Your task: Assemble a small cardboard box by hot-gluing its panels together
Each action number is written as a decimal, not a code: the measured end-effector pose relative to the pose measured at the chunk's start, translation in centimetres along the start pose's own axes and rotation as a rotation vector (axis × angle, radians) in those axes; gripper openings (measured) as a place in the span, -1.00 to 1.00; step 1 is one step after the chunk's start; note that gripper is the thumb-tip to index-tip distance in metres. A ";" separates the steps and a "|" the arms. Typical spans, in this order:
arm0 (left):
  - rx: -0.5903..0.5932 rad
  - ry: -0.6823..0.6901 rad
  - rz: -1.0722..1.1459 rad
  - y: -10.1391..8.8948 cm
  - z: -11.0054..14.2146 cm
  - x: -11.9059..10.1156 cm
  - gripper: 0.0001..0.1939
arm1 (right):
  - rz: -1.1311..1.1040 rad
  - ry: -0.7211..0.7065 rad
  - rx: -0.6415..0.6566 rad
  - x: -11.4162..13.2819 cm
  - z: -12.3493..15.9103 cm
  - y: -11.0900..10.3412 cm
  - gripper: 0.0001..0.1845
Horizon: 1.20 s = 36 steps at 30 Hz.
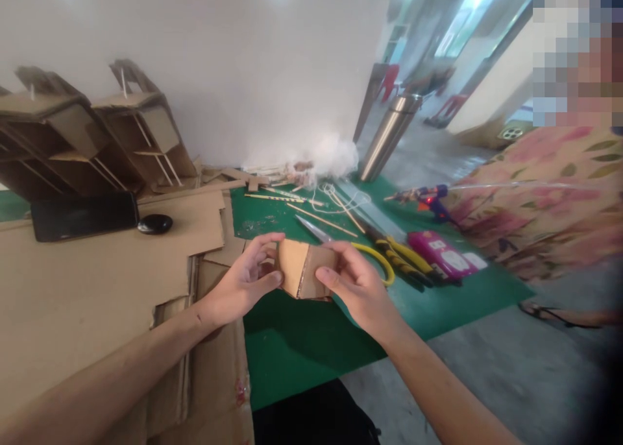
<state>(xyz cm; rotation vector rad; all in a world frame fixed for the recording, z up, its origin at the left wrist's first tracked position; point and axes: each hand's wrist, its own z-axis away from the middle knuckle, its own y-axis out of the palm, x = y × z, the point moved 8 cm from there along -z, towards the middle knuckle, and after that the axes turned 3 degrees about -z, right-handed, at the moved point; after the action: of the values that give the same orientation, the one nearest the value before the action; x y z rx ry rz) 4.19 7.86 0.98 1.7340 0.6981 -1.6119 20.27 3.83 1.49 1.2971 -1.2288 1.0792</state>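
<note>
Just below the frame's centre, the left hand [243, 283] and right hand [363, 289] grip a small cardboard piece [294, 266], two faces seemingly joined, any remaining work unclear.

Two bare hands — the left hand [256, 273] and the right hand [357, 286] — hold a small folded cardboard piece [305, 270] between them, one at each side, over the green tabletop [311, 360]. Just beyond the cardboard piece lie yellow-handled scissors [382, 260]; to its right are black-and-yellow pliers [406, 263] and, farther right, a magenta box [440, 253]. Well to its left — on flat cardboard sheets [97, 283] — rests a black smartphone [85, 216].
</note>
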 end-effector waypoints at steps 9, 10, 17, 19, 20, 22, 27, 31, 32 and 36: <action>0.002 0.033 -0.004 0.1 0.0 0.0 -0.52 | 0.022 0.000 -0.011 -0.1 -0.2 -0.2 -0.62; 0.004 0.034 -0.003 0.1 -0.1 0.0 -0.52 | 0.024 -0.002 -0.006 -0.1 -0.2 -0.2 -0.62; -0.006 0.027 -0.006 -0.1 0.1 0.2 -0.48 | 0.004 -0.019 0.021 -0.2 -0.5 -0.1 -0.64; -0.008 0.029 -0.012 -0.1 0.1 0.2 -0.43 | -0.007 -0.021 0.029 -0.2 -0.6 0.0 -0.65; -0.003 0.033 -0.012 0.0 0.1 0.2 -0.43 | -0.007 -0.019 0.032 -0.3 -0.7 0.0 -0.65; -0.001 0.041 -0.018 0.0 0.0 0.1 -0.44 | 0.010 -0.020 0.036 -0.3 -0.8 0.0 -0.64; -0.007 0.053 -0.055 0.0 0.0 0.0 -0.50 | 0.083 -0.014 0.079 0.3 -0.9 0.2 -0.66; -0.031 0.065 -0.165 -0.3 0.0 0.3 -0.53 | 0.165 -0.047 0.124 1.1 -1.4 0.4 -0.67; -0.045 0.073 -0.217 -0.4 0.0 0.4 -0.53 | 0.192 -0.060 0.132 1.3 -1.5 0.4 -0.67; -0.098 0.051 -0.413 -1.0 0.1 0.4 -0.61 | 0.288 -0.063 0.165 1.2 -1.9 0.6 -0.64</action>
<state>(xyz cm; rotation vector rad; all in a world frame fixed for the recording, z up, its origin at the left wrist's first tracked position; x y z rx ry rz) 3.38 8.36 0.50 1.6384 1.2015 -1.7688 19.82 5.64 2.96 1.3125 -1.4295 1.3774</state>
